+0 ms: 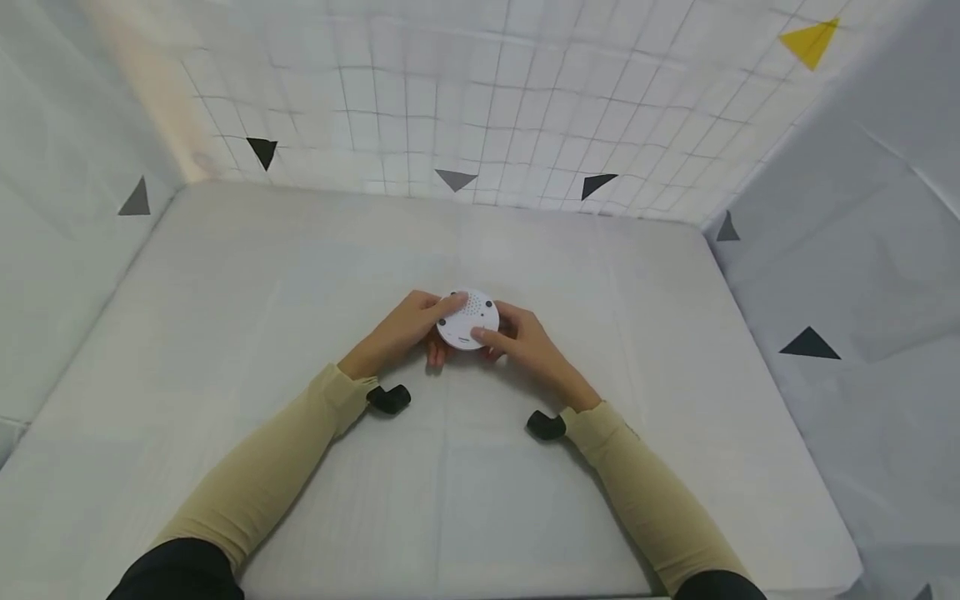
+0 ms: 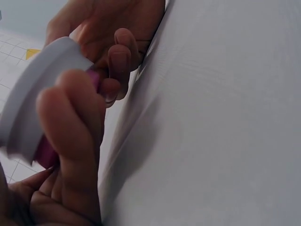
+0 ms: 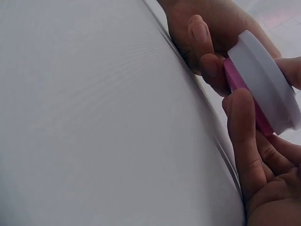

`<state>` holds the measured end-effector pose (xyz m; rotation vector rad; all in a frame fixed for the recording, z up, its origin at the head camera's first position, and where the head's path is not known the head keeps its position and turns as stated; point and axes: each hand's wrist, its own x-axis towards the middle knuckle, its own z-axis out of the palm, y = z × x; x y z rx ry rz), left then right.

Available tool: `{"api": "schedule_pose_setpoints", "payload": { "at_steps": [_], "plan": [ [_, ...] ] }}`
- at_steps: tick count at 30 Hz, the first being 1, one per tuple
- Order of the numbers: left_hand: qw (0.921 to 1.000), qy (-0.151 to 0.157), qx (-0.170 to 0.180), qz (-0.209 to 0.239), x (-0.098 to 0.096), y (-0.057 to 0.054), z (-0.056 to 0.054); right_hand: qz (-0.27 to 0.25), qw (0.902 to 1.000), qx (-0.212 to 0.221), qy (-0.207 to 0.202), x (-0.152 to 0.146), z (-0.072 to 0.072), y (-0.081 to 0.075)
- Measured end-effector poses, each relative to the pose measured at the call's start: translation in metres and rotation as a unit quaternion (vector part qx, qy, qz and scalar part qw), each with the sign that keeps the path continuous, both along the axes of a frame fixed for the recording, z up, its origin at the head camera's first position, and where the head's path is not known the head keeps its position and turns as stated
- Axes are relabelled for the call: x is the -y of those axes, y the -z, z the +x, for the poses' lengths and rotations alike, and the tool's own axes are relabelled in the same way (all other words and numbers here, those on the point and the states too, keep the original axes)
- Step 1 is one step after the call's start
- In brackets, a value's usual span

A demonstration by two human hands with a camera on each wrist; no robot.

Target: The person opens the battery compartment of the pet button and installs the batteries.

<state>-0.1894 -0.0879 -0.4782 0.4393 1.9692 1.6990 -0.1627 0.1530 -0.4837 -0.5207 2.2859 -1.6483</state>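
Note:
Between both hands is a round white device, its face dotted with small holes and a few dark round feet. Seen from the side in the right wrist view, the white body has a pink underside. My left hand grips its left edge, thumb on top and fingers beneath. The right hand grips the right edge the same way, its thumb near a small slot. In the left wrist view the device is held just above the table, partly hidden behind fingers.
A white-covered table spreads around the hands. Behind it stands a white grid-lined sheet with triangular markers, and grey-white sheets flank both sides. Black curved pieces stick out at both cuffs.

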Motion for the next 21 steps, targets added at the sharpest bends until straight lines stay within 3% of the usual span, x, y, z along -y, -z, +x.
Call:
{"api": "schedule_pose_setpoints", "payload": {
  "at_steps": [8, 15, 21],
  "plan": [
    [0.9995, -0.007, 0.013, 0.027, 0.0011, -0.0003, -0.0013, -0.032, 0.9994, 0.007, 0.009, -0.0025, 0.0, 0.0005],
    [0.999, -0.004, 0.033, 0.032, 0.0046, 0.0028, 0.0001, -0.084, 0.9954, 0.046, -0.001, -0.0033, 0.0016, 0.0021],
    [0.9985, 0.01, 0.026, 0.047, 0.0024, -0.0031, -0.0015, -0.078, 0.9966, 0.001, 0.025, -0.004, 0.0004, -0.0014]
  ]
}}
